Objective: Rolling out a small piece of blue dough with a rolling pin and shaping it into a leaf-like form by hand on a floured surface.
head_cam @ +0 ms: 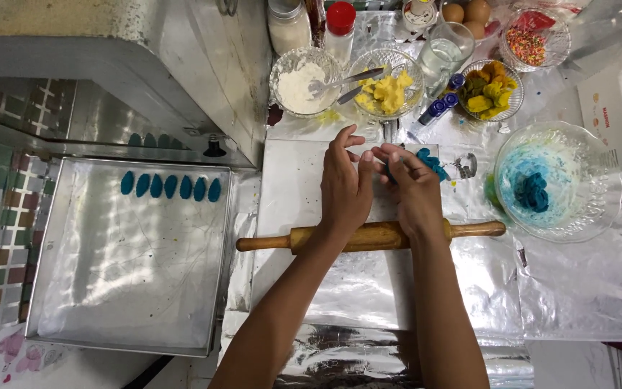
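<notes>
Two hands are shaping a lump of blue dough over a foil-covered counter.

Nearest, a wooden rolling pin [368,236] is lying across the foil-covered counter [340,288] under both wrists. Just beyond it, the left hand [345,184] is resting with fingers spread and open, touching the right hand [413,189], which is curling around the blue dough [430,160]; how tightly it is gripping is hard to tell, since the fingers are hiding most of the lump. To the left, six blue ovals [170,186] are already sitting in one row on the metal tray [131,302], most of which is lying bare. To the right, more blue dough is waiting in a glass bowl [584,155]. Farther back, bowls of white powder [300,86] and yellow dough [385,92] are standing.
</notes>
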